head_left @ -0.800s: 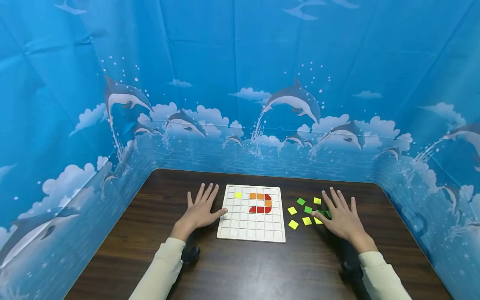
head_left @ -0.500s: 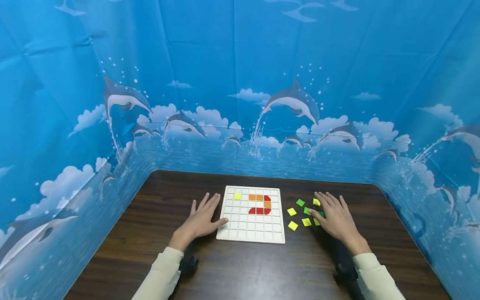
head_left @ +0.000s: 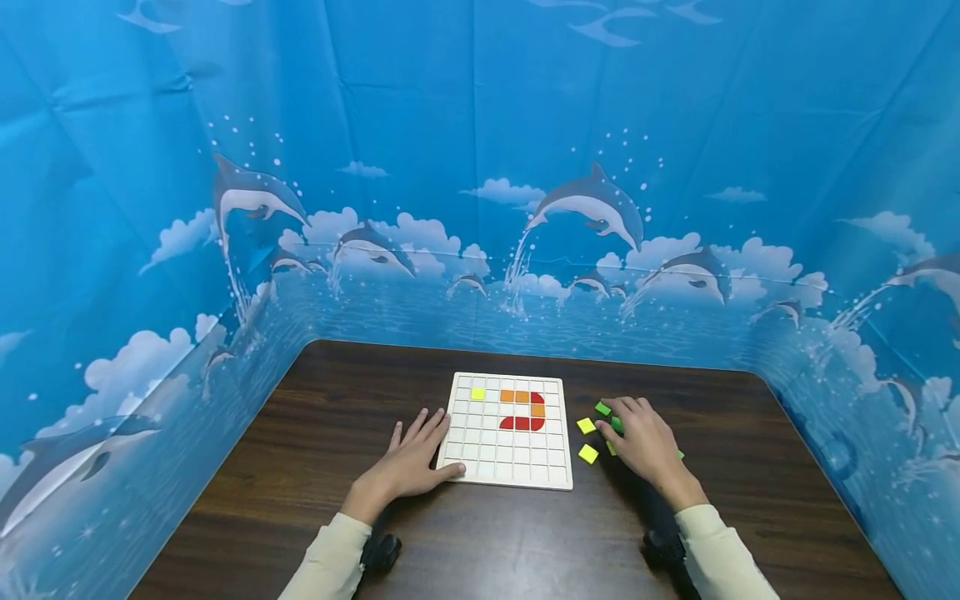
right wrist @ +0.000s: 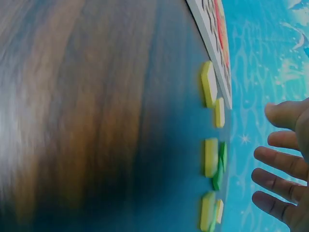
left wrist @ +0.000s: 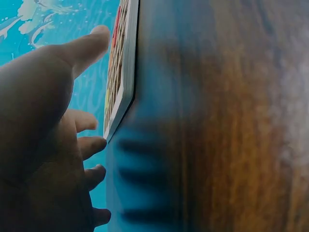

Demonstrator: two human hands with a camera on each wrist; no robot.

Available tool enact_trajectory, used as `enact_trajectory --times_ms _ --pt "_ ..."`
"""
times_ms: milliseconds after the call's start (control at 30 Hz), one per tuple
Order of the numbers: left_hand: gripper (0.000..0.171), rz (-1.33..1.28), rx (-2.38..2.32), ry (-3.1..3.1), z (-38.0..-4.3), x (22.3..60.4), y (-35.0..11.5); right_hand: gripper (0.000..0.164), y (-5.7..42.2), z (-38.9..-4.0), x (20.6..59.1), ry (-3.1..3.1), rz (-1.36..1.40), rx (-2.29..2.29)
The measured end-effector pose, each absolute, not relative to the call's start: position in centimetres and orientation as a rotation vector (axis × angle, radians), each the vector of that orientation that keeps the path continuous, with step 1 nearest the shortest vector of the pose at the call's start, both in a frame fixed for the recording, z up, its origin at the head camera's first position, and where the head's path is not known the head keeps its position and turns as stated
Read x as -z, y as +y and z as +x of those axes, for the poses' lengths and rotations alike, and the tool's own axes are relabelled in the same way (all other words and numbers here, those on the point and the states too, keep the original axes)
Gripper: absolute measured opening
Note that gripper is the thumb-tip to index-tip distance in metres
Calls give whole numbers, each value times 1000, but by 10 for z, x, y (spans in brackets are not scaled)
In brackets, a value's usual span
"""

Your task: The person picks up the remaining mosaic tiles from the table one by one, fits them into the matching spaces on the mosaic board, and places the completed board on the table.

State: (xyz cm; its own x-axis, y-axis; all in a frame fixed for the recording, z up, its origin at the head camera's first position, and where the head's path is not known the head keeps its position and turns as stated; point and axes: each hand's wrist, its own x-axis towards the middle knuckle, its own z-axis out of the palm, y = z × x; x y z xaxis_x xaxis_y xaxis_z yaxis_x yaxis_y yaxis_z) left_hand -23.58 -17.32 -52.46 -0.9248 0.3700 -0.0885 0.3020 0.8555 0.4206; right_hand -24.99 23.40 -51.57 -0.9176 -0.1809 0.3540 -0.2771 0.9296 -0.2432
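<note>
A cream grid board [head_left: 480,460] lies on the dark wooden table. On it sit one yellow square [head_left: 477,394], orange squares [head_left: 514,397] and red pieces [head_left: 522,424]. My left hand [head_left: 408,468] is at the board's left edge, fingers spread and thumb by the near-left corner; contact is uncertain. My right hand [head_left: 643,442] hovers over the loose tiles right of the board, hiding several. The right wrist view shows its fingers [right wrist: 277,162] apart with nothing between them, above yellow tiles [right wrist: 209,84] and green tiles [right wrist: 218,174].
Uncovered yellow tiles [head_left: 588,454] and a green tile [head_left: 603,408] lie between the board and the right hand. Dark tabletop [head_left: 495,542] stretches in front of the board. A blue dolphin-print curtain [head_left: 480,308] encloses the table's back and sides.
My right hand has moved left across the loose tiles, its fingers drawing closer together. My left hand has slid slightly nearer and to the right along the board's edge. The board pieces look unchanged.
</note>
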Motion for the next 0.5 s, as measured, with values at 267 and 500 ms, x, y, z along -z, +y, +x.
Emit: enact_trajectory --times_ms 267,500 --pt "100 479 -612 2789 -232 525 -174 26 217 -258 528 -2823 310 -364" --pt "97 461 -607 2793 -231 525 -172 30 207 -262 532 -2886 287 -290"
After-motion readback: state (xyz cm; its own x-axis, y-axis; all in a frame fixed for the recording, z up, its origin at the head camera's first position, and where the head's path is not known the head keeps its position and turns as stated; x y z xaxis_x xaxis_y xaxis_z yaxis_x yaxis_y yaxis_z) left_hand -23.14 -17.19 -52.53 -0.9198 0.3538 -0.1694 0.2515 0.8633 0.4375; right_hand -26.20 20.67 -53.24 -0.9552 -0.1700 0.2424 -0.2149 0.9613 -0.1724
